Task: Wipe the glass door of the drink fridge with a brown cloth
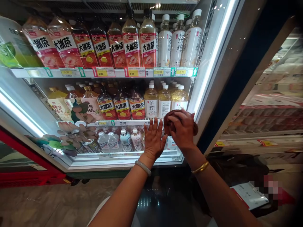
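Note:
My left hand (153,138) is raised with its fingers stretched upward and open, in front of the lower shelves of an open drinks cooler. A pale bangle sits on that wrist. My right hand (183,127) is closed round a dark reddish-brown cloth (169,121), held close beside the left hand near the middle shelf edge (123,123). A gold bangle is on the right wrist. Just behind both hands stand pale tea bottles (163,101) with white labels. Small clear bottles (125,139) with white caps stand on the bottom shelf to the left of my left hand.
The top shelf carries red-labelled iced tea bottles (131,44) and white bottles (177,42), with price tags (104,72) along its edge. The open cooler door (239,72) stands at the right. A red cabinet (23,164) is at the lower left. A chest freezer (270,119) lies at the right.

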A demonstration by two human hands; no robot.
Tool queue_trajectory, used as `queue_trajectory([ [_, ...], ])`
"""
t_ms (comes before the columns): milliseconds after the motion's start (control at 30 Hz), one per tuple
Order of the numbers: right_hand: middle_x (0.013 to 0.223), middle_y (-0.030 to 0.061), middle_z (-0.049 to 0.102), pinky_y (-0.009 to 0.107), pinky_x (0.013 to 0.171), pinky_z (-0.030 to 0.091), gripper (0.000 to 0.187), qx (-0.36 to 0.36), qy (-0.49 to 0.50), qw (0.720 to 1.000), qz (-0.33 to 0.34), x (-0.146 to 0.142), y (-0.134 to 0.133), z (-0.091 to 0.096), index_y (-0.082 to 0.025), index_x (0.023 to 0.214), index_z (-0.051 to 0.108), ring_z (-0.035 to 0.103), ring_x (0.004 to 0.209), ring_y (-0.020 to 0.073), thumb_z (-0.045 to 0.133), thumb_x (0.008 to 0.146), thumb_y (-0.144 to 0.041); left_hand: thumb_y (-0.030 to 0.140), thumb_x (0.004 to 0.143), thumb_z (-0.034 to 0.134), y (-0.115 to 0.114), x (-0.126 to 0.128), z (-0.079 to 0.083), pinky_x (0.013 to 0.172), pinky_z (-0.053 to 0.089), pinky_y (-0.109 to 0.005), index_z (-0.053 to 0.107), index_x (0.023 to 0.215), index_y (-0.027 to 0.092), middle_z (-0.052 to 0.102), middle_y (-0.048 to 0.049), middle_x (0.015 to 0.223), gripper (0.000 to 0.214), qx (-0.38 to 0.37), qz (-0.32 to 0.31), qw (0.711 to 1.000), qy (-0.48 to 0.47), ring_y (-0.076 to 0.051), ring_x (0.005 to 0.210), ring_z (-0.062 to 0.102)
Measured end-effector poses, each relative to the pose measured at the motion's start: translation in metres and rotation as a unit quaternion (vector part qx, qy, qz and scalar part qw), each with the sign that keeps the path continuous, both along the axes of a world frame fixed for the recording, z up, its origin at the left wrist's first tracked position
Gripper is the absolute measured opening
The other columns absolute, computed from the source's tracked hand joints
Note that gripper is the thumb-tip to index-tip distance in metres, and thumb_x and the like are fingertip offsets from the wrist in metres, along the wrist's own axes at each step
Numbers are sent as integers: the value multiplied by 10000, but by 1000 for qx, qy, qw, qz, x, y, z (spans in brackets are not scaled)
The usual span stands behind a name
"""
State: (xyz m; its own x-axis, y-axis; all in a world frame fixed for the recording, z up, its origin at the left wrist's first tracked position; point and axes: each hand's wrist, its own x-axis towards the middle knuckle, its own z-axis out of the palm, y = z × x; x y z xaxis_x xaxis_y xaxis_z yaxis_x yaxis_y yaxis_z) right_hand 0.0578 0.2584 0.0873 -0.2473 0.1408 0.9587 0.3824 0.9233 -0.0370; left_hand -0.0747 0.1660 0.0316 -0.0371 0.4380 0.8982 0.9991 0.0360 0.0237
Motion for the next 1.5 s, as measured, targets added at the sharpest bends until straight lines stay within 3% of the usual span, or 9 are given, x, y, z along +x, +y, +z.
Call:
queue_trajectory([
  [167, 1359, 24, 694, 539, 1354, 126, 318, 67, -127, 988, 62, 5, 4, -17, -294, 1328, 630, 460, 1480, 220, 517, 1036, -238, 423, 1069, 364, 4, 6, -3, 1326, -29, -507, 4, 1672, 126, 99, -160, 1737, 763, 12, -21, 1000, -16, -252, 1631, -18],
  [367, 1344, 71, 662, 596, 1307, 247, 275, -28, 38, 999, -28, 29, 20, 5, -288, 1250, 678, 426, 1505, 294, 596, 988, -271, 445, 1067, 390, 13, 31, 3, 1334, 63, -483, 33, 1678, 165, 127, -149, 1738, 761, 15, -95, 995, 33, -252, 1630, 38],
  [567, 1386, 69, 614, 581, 1318, 233, 332, -98, 51, 993, 33, 13, 4, 10, -271, 1269, 666, 348, 1548, 287, 450, 1031, -356, 591, 1047, 322, 18, 35, 7, 1317, 158, -515, -14, 1675, 152, 42, -185, 1748, 836, -13, -188, 982, 32, -293, 1634, 38],
  [733, 1453, 67, 606, 588, 1343, 138, 488, -163, 57, 974, 146, 26, 1, 14, -242, 1320, 673, 268, 1595, 284, 285, 1072, -406, 695, 946, 509, 32, 30, -1, 1310, 98, -575, -74, 1663, 113, -32, -241, 1733, 1093, -81, -131, 987, 47, -334, 1624, -79],
  [833, 1492, 77, 598, 533, 1328, 255, 534, -187, 46, 958, 213, 38, 5, 20, -219, 1358, 664, 303, 1586, 262, 245, 1088, -410, 658, 882, 652, 45, 30, -2, 1302, 79, -612, -80, 1664, 129, -81, -236, 1730, 1195, -69, -99, 991, 53, -360, 1618, -101],
  [1000, 1574, 60, 537, 475, 1290, 362, 516, -204, 6, 943, 261, 55, 11, 30, -218, 1407, 630, 311, 1586, 232, 269, 1099, -422, 413, 955, 641, 65, 42, 19, 1305, 44, -610, 81, 1679, 191, 89, -207, 1742, 941, 16, -54, 998, 38, -332, 1634, -7],
  [1200, 1589, 101, 504, 503, 1324, 261, 513, -131, 53, 984, 113, 66, 27, 36, -193, 1491, 515, 309, 1586, 241, 363, 1066, -436, 258, 1012, 555, 75, 70, 66, 1329, 86, -508, 488, 1547, 317, 576, -97, 1502, 542, 104, -87, 990, 37, -249, 1483, 454],
  [1433, 1660, 44, 416, 459, 1346, 189, 501, -75, -3, 997, -11, 67, 58, 29, -242, 1541, 472, 237, 1610, 189, 414, 1044, -257, 340, 919, 684, 73, 81, 35, 1278, 261, -526, 263, 1653, 185, 622, -161, 1319, 860, 106, -90, 988, 61, -285, 1286, 556],
  [1500, 1650, 17, 435, 429, 1347, 193, 466, -62, -1, 998, -21, 65, 58, 32, -273, 1503, 529, 239, 1608, 168, 418, 1052, -234, 339, 913, 681, 73, 75, 41, 1239, 318, -536, 221, 1663, 209, 601, -167, 1327, 889, 97, -100, 986, 97, -298, 1280, 552],
])
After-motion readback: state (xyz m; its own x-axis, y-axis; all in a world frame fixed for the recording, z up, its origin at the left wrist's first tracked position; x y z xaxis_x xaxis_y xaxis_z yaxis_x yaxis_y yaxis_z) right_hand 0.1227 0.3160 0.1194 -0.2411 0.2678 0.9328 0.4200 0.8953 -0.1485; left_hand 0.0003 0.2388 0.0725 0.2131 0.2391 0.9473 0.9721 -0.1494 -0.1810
